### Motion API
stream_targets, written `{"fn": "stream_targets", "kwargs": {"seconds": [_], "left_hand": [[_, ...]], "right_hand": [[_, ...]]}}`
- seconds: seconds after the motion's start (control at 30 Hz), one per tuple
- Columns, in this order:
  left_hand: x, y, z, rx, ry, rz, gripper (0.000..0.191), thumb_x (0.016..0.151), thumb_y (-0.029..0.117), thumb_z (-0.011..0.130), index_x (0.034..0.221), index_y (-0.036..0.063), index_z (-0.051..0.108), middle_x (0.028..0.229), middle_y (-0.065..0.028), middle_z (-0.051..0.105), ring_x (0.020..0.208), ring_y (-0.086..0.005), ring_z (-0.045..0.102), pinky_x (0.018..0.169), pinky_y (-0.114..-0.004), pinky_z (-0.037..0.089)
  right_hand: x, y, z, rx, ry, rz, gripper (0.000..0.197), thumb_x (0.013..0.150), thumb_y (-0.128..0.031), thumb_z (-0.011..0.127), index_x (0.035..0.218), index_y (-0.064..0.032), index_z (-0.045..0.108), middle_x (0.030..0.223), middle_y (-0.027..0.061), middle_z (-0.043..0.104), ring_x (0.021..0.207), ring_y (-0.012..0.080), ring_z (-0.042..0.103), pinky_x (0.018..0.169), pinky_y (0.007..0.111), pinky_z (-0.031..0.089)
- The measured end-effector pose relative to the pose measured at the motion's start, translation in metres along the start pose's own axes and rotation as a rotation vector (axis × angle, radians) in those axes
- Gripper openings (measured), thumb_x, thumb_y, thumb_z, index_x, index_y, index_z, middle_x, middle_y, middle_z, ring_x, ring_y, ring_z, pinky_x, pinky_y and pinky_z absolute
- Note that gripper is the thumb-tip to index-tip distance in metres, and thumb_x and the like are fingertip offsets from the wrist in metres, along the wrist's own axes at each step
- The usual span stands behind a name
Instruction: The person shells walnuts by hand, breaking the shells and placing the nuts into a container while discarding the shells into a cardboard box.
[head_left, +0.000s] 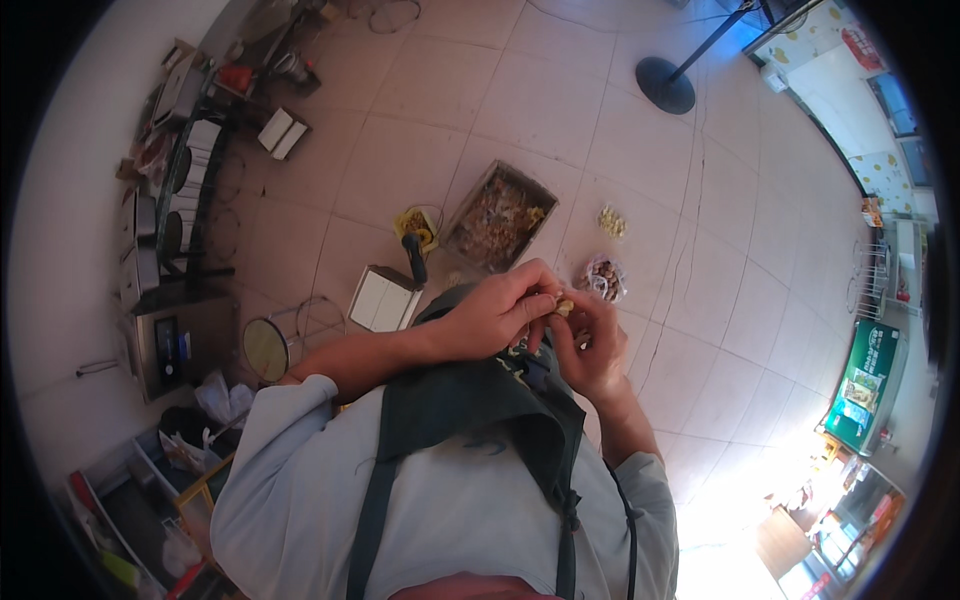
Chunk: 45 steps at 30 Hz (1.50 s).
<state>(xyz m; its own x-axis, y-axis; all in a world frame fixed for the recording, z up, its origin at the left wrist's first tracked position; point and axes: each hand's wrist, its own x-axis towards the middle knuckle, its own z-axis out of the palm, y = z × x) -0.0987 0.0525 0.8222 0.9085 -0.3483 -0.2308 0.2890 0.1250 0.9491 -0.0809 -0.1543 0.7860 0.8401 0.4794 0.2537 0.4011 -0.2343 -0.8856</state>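
Note:
My left hand (517, 304) and my right hand (592, 337) meet in front of the apron (472, 420). Between their fingertips they pinch a small pale-yellow piece (564, 307), perhaps a nut kernel; fingers partly cover it. Just beyond my right hand, a clear plastic bag (604, 278) on the floor holds brown round pieces that look like nuts in the shell. Farther out lies a little heap of pale-yellow pieces (612, 222). Ahead of my left hand is a rectangular box (457, 253) filled with brown scraps that resemble shells or husks.
Left of the box stand a yellow container (402, 223) and a white-topped box-like stool (386, 300), with a black handle-like object (414, 257) by them. A round stool (266, 349) is near my left elbow. A stand with a round black base (666, 86) rises from the tiled floor.

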Motion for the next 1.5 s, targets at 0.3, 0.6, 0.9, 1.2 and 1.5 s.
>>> {"fn": "stream_targets", "kwargs": {"seconds": [0.3,0.6,0.9,1.2,1.5], "left_hand": [[0.013,-0.009,-0.008,-0.101,0.093,0.058,0.008,0.108,0.012,0.051,0.109,0.0047,0.049,0.09,-0.0059,0.063,0.07,-0.01,0.064,0.055,-0.022,0.048],[0.049,-0.031,-0.039,0.381,0.289,0.127,0.014,0.1,0.012,0.065,0.1,0.0018,0.056,0.09,-0.01,0.063,0.071,-0.0179,0.066,0.063,-0.034,0.051],[0.057,-0.029,-0.053,0.429,0.319,0.183,0.018,0.098,0.015,0.068,0.109,0.0011,0.064,0.099,-0.0122,0.064,0.083,-0.021,0.07,0.072,-0.034,0.054],[0.047,-0.018,-0.053,0.089,0.296,0.107,0.017,0.097,0.007,0.069,0.112,0.0002,0.063,0.099,-0.0103,0.071,0.083,-0.0158,0.07,0.068,-0.03,0.055],[0.038,-0.027,-0.056,0.473,0.347,0.39,0.012,0.092,0.005,0.071,0.102,0.0034,0.066,0.089,-0.012,0.065,0.077,-0.0277,0.066,0.068,-0.035,0.052]], "right_hand": [[0.006,0.0,0.015,0.11,0.193,0.043,0.041,0.09,0.002,0.074,0.124,-0.0014,0.051,0.097,0.0096,0.07,0.071,0.0104,0.068,0.06,0.023,0.052],[0.033,0.016,0.002,0.286,0.02,0.387,0.028,0.097,-0.002,0.067,0.124,0.0006,0.059,0.103,0.0059,0.07,0.082,0.0071,0.066,0.068,0.022,0.051],[0.052,0.045,0.016,0.391,0.029,0.461,0.03,0.099,-0.001,0.065,0.128,-0.0029,0.065,0.108,0.0051,0.068,0.081,0.0057,0.063,0.068,0.021,0.05],[0.068,0.032,0.028,0.185,0.058,0.248,0.03,0.092,0.002,0.071,0.121,-0.0028,0.068,0.097,0.0051,0.069,0.058,0.0048,0.054,0.054,0.022,0.043],[0.07,0.029,0.023,0.051,-0.012,0.271,0.021,0.088,-0.002,0.078,0.106,-0.0025,0.068,0.087,0.0014,0.07,0.055,0.0024,0.051,0.051,0.023,0.041]]}}
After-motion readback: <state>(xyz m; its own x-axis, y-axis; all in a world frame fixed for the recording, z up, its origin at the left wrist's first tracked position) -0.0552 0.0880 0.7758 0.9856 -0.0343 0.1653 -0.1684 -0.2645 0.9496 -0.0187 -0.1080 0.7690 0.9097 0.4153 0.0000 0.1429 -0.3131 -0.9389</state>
